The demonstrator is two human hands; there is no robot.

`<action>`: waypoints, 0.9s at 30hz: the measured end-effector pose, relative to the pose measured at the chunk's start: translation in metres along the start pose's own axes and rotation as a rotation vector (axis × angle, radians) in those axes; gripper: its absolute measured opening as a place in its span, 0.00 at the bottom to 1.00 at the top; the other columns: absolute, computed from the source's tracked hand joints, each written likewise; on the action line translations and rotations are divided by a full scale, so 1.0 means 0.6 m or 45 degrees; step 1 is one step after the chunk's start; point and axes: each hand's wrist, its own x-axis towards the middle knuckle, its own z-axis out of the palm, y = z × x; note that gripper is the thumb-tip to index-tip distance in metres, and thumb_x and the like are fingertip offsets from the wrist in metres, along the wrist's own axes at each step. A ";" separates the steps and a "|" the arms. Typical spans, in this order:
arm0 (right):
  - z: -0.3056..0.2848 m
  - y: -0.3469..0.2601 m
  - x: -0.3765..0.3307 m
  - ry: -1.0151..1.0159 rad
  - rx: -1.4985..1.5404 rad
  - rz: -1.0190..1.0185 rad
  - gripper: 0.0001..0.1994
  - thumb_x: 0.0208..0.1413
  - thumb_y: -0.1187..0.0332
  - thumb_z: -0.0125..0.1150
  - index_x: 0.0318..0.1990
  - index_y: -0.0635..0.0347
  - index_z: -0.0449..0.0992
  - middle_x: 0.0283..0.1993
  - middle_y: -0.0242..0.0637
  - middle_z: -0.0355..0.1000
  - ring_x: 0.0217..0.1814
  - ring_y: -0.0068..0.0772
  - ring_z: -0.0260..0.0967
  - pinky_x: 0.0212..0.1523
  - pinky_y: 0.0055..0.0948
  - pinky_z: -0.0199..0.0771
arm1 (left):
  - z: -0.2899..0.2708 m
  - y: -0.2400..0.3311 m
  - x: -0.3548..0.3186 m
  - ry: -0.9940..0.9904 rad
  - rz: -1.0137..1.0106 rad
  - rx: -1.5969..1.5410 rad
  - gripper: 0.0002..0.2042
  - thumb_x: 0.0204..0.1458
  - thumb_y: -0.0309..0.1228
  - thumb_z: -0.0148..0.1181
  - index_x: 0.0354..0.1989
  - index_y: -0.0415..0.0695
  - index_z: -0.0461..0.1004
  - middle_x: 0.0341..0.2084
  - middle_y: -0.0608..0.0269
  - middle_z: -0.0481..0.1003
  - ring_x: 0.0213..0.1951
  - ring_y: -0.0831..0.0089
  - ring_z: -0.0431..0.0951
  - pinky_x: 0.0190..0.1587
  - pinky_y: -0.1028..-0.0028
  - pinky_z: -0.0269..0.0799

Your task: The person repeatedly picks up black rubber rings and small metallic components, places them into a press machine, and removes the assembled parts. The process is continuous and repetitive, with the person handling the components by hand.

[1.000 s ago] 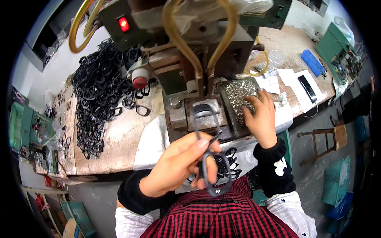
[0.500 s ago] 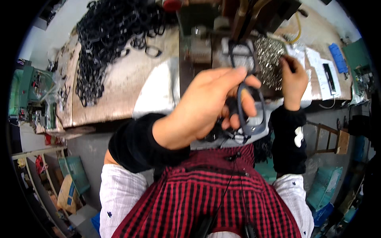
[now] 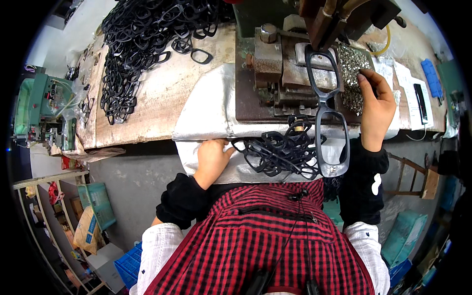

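Observation:
A black eyeglass frame (image 3: pixel 322 96) is set with its far rim on the metal fixture (image 3: pixel 314 59) under the press head, its near rim hanging over the edge toward me; neither hand touches it. My left hand (image 3: pixel 212 161) is closed at the edge of the silver sheet (image 3: pixel 201 109), fingers curled on its fold. At the right, my right hand (image 3: pixel 377 105) is over the edge of a heap of small shiny metal pieces (image 3: pixel 353 73), thumb and fingers pinched together; what they hold is too small to make out. Several black frames (image 3: pixel 275 155) lie on the sheet before me.
A large heap of black eyeglass frames (image 3: pixel 147 39) covers the far left of the wooden table (image 3: pixel 162 98). The press head (image 3: pixel 319 24) stands over the fixture. White papers (image 3: pixel 415 101), a black bar-shaped object (image 3: pixel 421 103) and a blue object (image 3: pixel 431 77) lie to the right.
The eyeglass frame, held by my left hand before, now sits on the fixture, let go. My left hand has moved back left to the silver sheet. My right hand stays by the metal pieces.

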 end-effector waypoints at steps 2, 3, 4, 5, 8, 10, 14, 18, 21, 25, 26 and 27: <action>0.002 0.000 0.001 -0.001 -0.040 -0.010 0.08 0.58 0.75 0.64 0.45 0.65 0.82 0.39 0.33 0.79 0.41 0.20 0.73 0.44 0.19 0.71 | 0.014 0.000 0.005 0.045 0.007 0.025 0.12 0.43 0.36 0.71 0.29 0.38 0.82 0.22 0.49 0.78 0.28 0.51 0.80 0.33 0.58 0.75; 0.002 0.002 0.000 0.002 -0.059 -0.014 0.08 0.58 0.75 0.64 0.44 0.65 0.82 0.39 0.33 0.79 0.41 0.20 0.73 0.44 0.19 0.71 | 0.019 0.001 0.008 0.060 0.039 0.069 0.12 0.44 0.36 0.70 0.28 0.38 0.81 0.22 0.49 0.78 0.28 0.50 0.79 0.32 0.58 0.74; 0.003 0.006 -0.002 0.020 -0.081 -0.029 0.08 0.58 0.75 0.64 0.44 0.65 0.82 0.38 0.33 0.79 0.40 0.20 0.72 0.44 0.20 0.71 | 0.023 0.003 0.012 0.076 0.072 0.113 0.12 0.45 0.37 0.70 0.27 0.38 0.81 0.22 0.49 0.78 0.27 0.50 0.79 0.32 0.57 0.74; 0.004 0.010 -0.007 0.028 -0.120 -0.032 0.08 0.58 0.75 0.64 0.44 0.65 0.81 0.38 0.33 0.79 0.40 0.20 0.72 0.44 0.20 0.71 | 0.031 0.002 0.014 0.097 0.098 0.153 0.13 0.45 0.37 0.69 0.27 0.38 0.81 0.21 0.49 0.77 0.26 0.49 0.79 0.32 0.57 0.74; -0.015 0.017 -0.022 0.108 -0.234 -0.091 0.07 0.57 0.75 0.64 0.42 0.66 0.81 0.37 0.35 0.78 0.40 0.23 0.72 0.45 0.22 0.71 | 0.052 -0.003 0.016 0.088 0.187 0.255 0.11 0.46 0.33 0.66 0.24 0.36 0.79 0.20 0.44 0.76 0.25 0.46 0.77 0.32 0.53 0.74; -0.038 0.001 -0.034 0.136 -0.257 -0.063 0.06 0.57 0.76 0.62 0.41 0.67 0.80 0.37 0.34 0.77 0.40 0.24 0.72 0.45 0.23 0.71 | 0.047 -0.002 0.017 0.031 0.194 0.285 0.09 0.44 0.31 0.65 0.24 0.36 0.79 0.22 0.44 0.76 0.26 0.46 0.77 0.33 0.52 0.74; -0.047 -0.063 -0.042 -0.043 -0.157 -0.166 0.06 0.55 0.80 0.59 0.40 0.67 0.80 0.38 0.36 0.76 0.42 0.27 0.72 0.46 0.25 0.71 | 0.042 -0.001 0.027 -0.061 0.216 0.267 0.11 0.40 0.27 0.61 0.32 0.35 0.80 0.28 0.40 0.78 0.32 0.43 0.78 0.38 0.51 0.74; 0.002 -0.139 -0.008 -0.264 0.179 -0.240 0.11 0.51 0.79 0.65 0.43 0.66 0.78 0.41 0.36 0.76 0.44 0.27 0.73 0.47 0.25 0.72 | 0.027 0.007 0.030 -0.227 0.230 0.404 0.13 0.41 0.33 0.63 0.33 0.38 0.82 0.28 0.43 0.79 0.33 0.45 0.80 0.37 0.53 0.75; 0.056 -0.164 0.022 -0.309 0.576 -0.043 0.19 0.48 0.81 0.67 0.49 0.69 0.70 0.40 0.35 0.73 0.42 0.22 0.71 0.46 0.20 0.70 | -0.037 0.048 0.038 -0.621 0.152 0.550 0.13 0.43 0.38 0.64 0.31 0.40 0.82 0.26 0.48 0.80 0.35 0.49 0.81 0.38 0.56 0.75; 0.068 -0.164 0.016 -0.302 0.542 0.082 0.22 0.48 0.80 0.68 0.51 0.70 0.68 0.36 0.32 0.72 0.38 0.19 0.69 0.42 0.19 0.68 | -0.248 0.182 0.066 -0.706 0.452 -0.341 0.04 0.44 0.27 0.64 0.27 0.42 0.78 0.24 0.59 0.78 0.27 0.63 0.78 0.33 0.69 0.73; 0.068 -0.160 0.014 -0.295 0.578 0.135 0.23 0.48 0.80 0.68 0.52 0.71 0.68 0.35 0.32 0.72 0.37 0.18 0.69 0.41 0.18 0.68 | -0.303 0.225 0.081 -0.572 0.510 -0.678 0.06 0.43 0.24 0.66 0.30 0.44 0.78 0.21 0.61 0.74 0.26 0.66 0.77 0.31 0.70 0.72; 0.070 -0.158 0.013 -0.300 0.627 0.193 0.23 0.48 0.80 0.68 0.53 0.71 0.68 0.34 0.31 0.72 0.36 0.18 0.68 0.41 0.18 0.68 | -0.344 0.247 0.099 -0.298 0.790 -0.765 0.06 0.41 0.23 0.67 0.30 0.43 0.78 0.23 0.63 0.76 0.27 0.69 0.78 0.31 0.72 0.73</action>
